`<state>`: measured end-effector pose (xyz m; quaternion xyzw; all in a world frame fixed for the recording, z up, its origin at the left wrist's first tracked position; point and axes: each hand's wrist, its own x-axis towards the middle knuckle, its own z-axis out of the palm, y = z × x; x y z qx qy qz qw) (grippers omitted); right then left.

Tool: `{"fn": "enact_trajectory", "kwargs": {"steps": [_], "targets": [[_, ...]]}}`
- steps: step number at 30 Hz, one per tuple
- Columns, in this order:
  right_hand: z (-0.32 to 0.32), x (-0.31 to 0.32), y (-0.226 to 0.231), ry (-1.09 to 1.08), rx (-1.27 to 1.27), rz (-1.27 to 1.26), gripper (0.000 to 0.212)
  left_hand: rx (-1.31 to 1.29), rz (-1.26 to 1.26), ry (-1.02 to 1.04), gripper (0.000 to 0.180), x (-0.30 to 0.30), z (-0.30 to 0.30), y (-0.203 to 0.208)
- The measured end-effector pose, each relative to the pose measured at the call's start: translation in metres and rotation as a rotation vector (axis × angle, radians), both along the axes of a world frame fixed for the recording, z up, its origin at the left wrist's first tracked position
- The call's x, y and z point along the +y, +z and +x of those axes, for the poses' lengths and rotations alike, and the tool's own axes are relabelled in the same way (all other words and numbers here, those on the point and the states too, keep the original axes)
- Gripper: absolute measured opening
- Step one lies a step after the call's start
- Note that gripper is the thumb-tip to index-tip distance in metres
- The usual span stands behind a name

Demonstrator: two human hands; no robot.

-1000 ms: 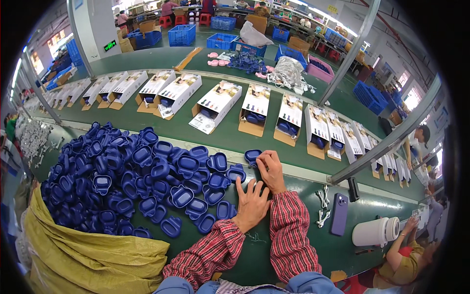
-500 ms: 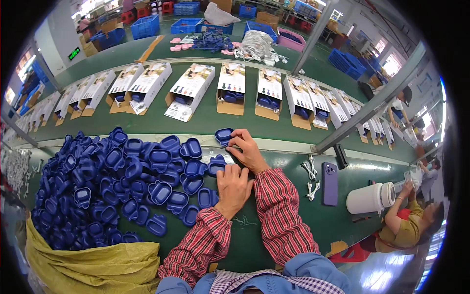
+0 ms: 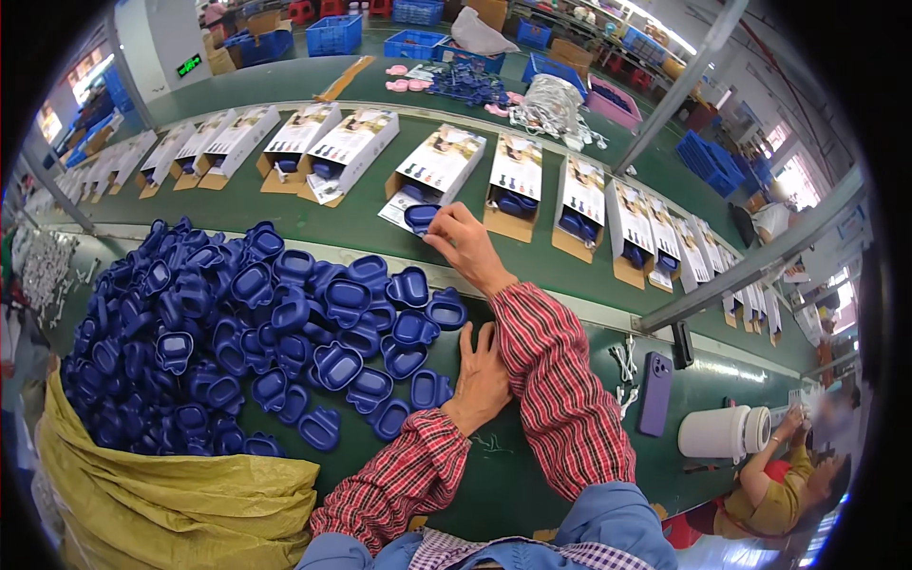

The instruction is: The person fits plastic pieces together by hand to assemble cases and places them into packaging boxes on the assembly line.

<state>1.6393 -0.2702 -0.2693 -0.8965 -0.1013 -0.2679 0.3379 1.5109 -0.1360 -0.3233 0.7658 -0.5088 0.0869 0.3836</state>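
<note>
My right hand (image 3: 463, 245) reaches forward over the green belt and holds a dark blue moulded plastic piece (image 3: 422, 218) at the open end of a printed carton (image 3: 439, 166). My left hand (image 3: 480, 372) rests flat on the green bench with fingers apart, at the near edge of a big heap of the same blue pieces (image 3: 237, 323). Both forearms wear red checked sleeves.
A row of open cartons (image 3: 608, 214) lies along the conveyor (image 3: 361, 223). A yellow sack (image 3: 152, 503) sits at lower left. A purple phone (image 3: 655, 392), white cables (image 3: 624, 361) and a white cup (image 3: 722, 432) lie to the right. Another person (image 3: 788, 475) sits at lower right. A metal rail (image 3: 750, 261) crosses diagonally.
My right hand lifted a blue piece from the heap's edge and carried it forward to a carton on the belt. My left hand stayed flat on the bench.
</note>
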Motion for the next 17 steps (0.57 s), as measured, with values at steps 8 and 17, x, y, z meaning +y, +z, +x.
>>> {"fn": "enact_trajectory", "kwargs": {"steps": [8, 17], "targets": [[0.064, -0.006, -0.021, -0.396, 0.036, -0.282, 0.014, 0.134, -0.149, 0.051, 0.054, 0.009, 0.005, -0.001], [-0.011, 0.0, -0.011, 0.083, -0.047, 0.012, 0.006, 0.036, 0.135, 0.047, 0.058, -0.012, -0.01, 0.002]]}}
